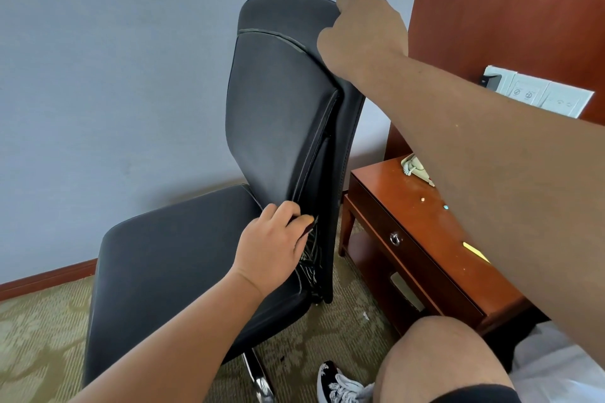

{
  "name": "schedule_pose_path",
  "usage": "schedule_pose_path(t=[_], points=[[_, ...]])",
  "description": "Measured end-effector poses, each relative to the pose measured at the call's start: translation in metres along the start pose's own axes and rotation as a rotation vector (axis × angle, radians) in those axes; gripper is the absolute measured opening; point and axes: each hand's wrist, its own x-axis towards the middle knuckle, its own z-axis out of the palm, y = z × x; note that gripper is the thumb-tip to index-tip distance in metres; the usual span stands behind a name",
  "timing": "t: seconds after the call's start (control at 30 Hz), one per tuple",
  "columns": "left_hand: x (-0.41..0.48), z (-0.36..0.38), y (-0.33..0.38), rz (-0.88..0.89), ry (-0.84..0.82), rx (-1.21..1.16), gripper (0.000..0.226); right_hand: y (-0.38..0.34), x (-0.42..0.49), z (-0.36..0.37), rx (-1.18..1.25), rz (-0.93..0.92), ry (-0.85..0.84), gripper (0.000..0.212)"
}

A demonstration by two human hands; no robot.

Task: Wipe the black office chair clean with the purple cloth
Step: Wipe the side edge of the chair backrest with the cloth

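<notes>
A bare knee point(442, 363) sits right of the black office chair point(170, 255). The left hand point(271, 245) pinches the purple cloth point(306, 223) at its backrest's base; the right hand point(357, 33) clamps its top corner. Beside the chair, the nightstand point(412, 203) drawer point(376, 222) is closed.

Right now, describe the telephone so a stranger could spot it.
Find the black office chair; just right of its backrest stands a reddish wooden nightstand. At its far end, half hidden by the right forearm, lies the pale telephone, the only item there with a coiled cord.
</notes>
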Motion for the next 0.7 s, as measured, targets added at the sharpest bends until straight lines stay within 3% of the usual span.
schedule_pose_path(t=[0.13,0.57,0.7], points=[[0.018,-0.009,0.008,0.029,0.022,0.027,0.019,0.000,-0.001,0.000,0.002,0.005,0.007,0.018],[0.011,-0.005,0.023,0.136,-0.350,0.259,0.032,0.001,0.001,0.001,0.002,-0.009,0.007,0.019],[0.024,-0.020,0.025,0.072,-0.218,0.178,0.029,0.001,0.000,0.000,0.011,-0.010,0.018,0.019]])
